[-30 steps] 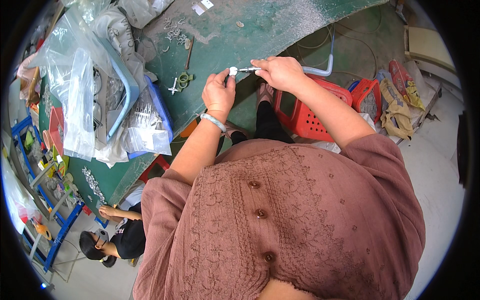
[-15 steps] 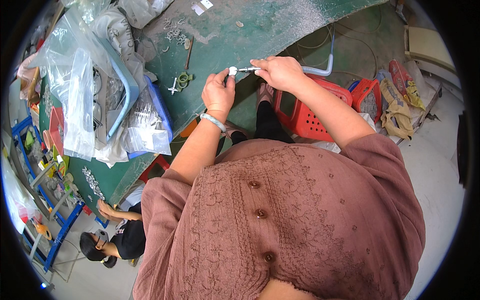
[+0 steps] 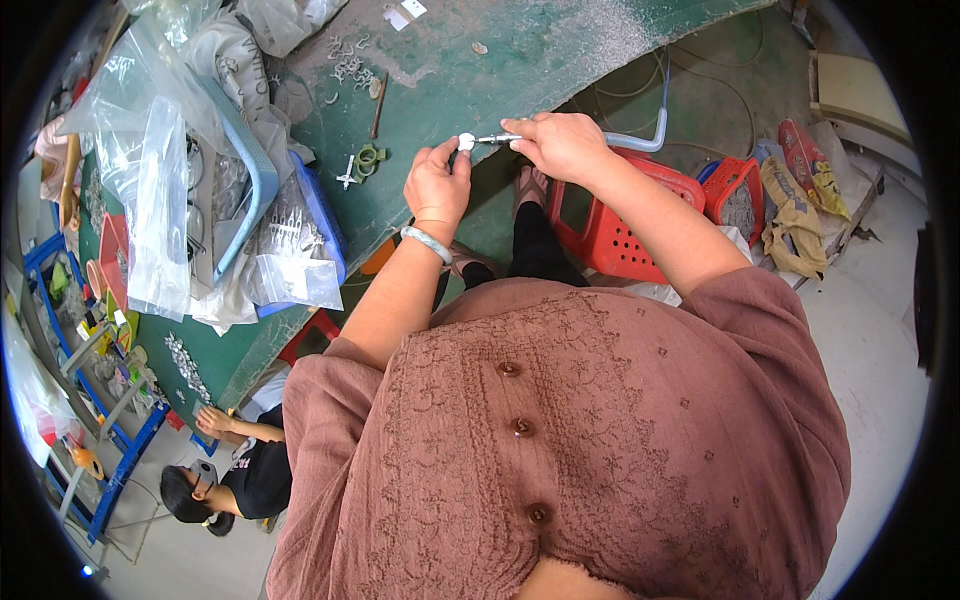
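Observation:
My left hand (image 3: 438,187) is closed on a small white piece (image 3: 466,142), pinched between thumb and fingertips at the edge of the green table (image 3: 440,90). In my right hand (image 3: 562,146) is a slim metal air grinder (image 3: 497,139), its tip against or very close to the white piece. A pale hose (image 3: 640,143) runs from behind the right hand off to the right. Left of my left hand lie a roll of olive-green tape (image 3: 369,159) and a small white cross-shaped part (image 3: 347,173). Details of the white piece are too small to make out.
Small grey curved parts (image 3: 350,65) and a thin brown rod (image 3: 379,106) lie on the table. Plastic bags and a blue tray (image 3: 318,210) crowd the left. Below stands a red plastic stool (image 3: 620,225), beside a red basket (image 3: 738,195). Another person (image 3: 225,475) works at lower left.
My hands, the white piece and the grinder hold nearly the same place. At lower left, the other person's hand has shifted slightly.

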